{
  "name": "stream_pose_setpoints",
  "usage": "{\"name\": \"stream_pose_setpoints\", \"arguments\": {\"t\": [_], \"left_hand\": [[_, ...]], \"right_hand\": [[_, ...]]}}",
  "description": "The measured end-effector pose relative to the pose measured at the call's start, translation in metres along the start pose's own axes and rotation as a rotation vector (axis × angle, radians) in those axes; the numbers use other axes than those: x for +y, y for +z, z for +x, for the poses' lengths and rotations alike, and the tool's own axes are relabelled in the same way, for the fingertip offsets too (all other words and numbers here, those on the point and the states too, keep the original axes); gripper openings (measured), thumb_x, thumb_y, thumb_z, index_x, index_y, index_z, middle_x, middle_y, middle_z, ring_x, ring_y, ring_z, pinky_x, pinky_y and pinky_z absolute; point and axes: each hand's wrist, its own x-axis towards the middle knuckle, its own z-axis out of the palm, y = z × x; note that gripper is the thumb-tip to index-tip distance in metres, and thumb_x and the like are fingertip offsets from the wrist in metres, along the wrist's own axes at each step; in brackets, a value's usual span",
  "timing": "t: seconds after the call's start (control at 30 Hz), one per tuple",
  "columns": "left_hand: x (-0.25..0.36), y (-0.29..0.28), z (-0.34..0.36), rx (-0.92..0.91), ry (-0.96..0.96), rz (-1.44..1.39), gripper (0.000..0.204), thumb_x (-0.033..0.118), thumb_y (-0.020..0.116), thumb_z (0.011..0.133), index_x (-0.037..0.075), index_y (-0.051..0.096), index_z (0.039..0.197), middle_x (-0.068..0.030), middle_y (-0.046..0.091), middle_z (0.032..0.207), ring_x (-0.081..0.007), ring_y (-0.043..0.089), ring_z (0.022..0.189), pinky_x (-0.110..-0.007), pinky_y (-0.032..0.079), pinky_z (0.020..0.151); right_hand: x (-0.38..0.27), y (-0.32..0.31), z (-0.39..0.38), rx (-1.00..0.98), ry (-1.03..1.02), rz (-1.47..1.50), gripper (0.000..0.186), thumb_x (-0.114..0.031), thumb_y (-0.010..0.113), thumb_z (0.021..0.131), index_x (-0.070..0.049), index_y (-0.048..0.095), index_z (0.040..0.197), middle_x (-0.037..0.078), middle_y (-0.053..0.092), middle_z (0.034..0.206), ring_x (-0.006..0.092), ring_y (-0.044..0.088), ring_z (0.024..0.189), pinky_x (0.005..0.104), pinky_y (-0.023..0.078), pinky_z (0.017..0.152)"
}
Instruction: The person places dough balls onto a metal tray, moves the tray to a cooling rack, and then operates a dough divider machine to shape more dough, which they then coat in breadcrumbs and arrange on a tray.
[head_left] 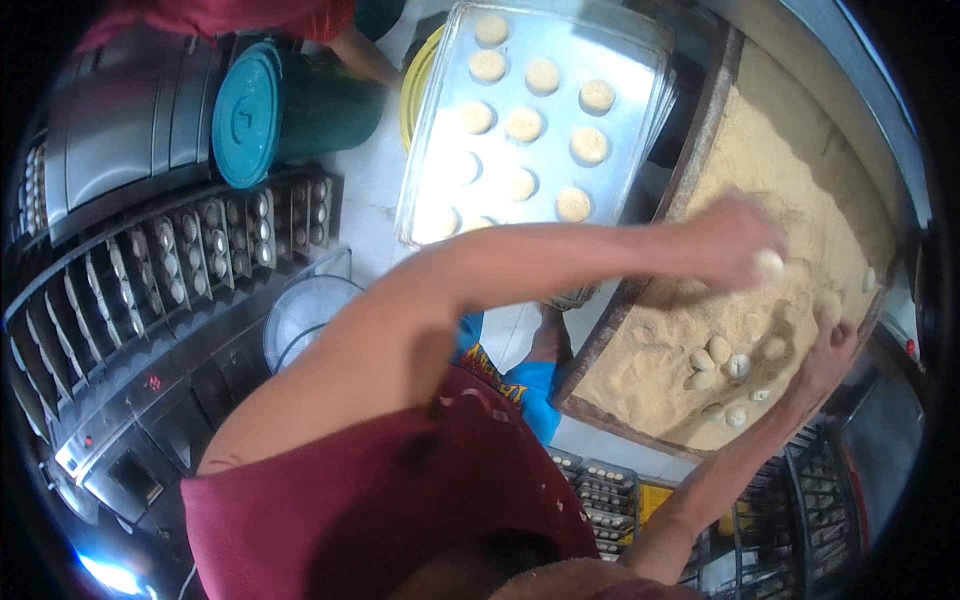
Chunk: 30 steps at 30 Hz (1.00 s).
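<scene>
A shallow wooden-edged bin (690,170) full of fine tan crumbs lies at the right. My left hand (735,245), blurred by motion, is above the crumbs, closed on a pale dough ball (768,265). Lower right, my right hand (832,345) rests at the crumbs with fingers apart; its fingertips look coated and are hard to make out. Several dough balls (702,360) lie in the crumbs between my right forearm and the bin's near edge, some coated, some whitish. Another ball (868,279) sits by the far right side.
A metal baking tray (610,165) with spaced, coated dough rounds stands left of the bin, atop other trays. Beyond are a teal-lidded bin (247,115) and another person's arm (362,55). Racks of filled trays (170,250) line the left; more racks (605,490) stand below.
</scene>
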Motion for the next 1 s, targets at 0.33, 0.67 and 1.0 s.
{"name": "stream_pose_setpoints", "arguments": {"t": [0.33,0.67,1.0], "left_hand": [[-0.205,-0.244,-0.054,0.088,-0.574,0.420,0.046,0.034,0.074,0.079,0.008,0.069,0.117,-0.0153,0.073,0.102,-0.0304,0.070,0.094,-0.040,0.054,0.085],[-0.228,-0.244,-0.074,0.060,-0.195,0.635,0.045,0.035,0.062,0.092,0.009,0.061,0.129,-0.0115,0.062,0.132,-0.0284,0.053,0.128,-0.049,0.033,0.112],[-0.234,-0.228,-0.106,-0.045,0.041,0.702,0.078,0.061,0.045,0.097,0.004,0.035,0.150,-0.0178,0.031,0.158,-0.0325,0.024,0.149,-0.052,0.014,0.123]], "right_hand": [[-0.216,0.334,-0.037,-0.520,-0.312,0.017,0.040,-0.027,0.067,0.088,-0.005,0.061,0.120,0.015,0.068,0.110,0.0279,0.065,0.093,0.0404,0.050,0.087],[-0.202,0.385,-0.047,-0.314,-0.842,-0.462,0.058,-0.033,0.065,0.091,0.003,0.049,0.134,0.025,0.052,0.135,0.0403,0.043,0.133,0.0505,0.034,0.110],[-0.214,0.379,-0.074,-0.495,-0.733,-0.615,0.072,-0.040,0.056,0.097,0.006,0.032,0.147,0.027,0.027,0.157,0.0423,0.025,0.146,0.0548,0.021,0.119]]}}
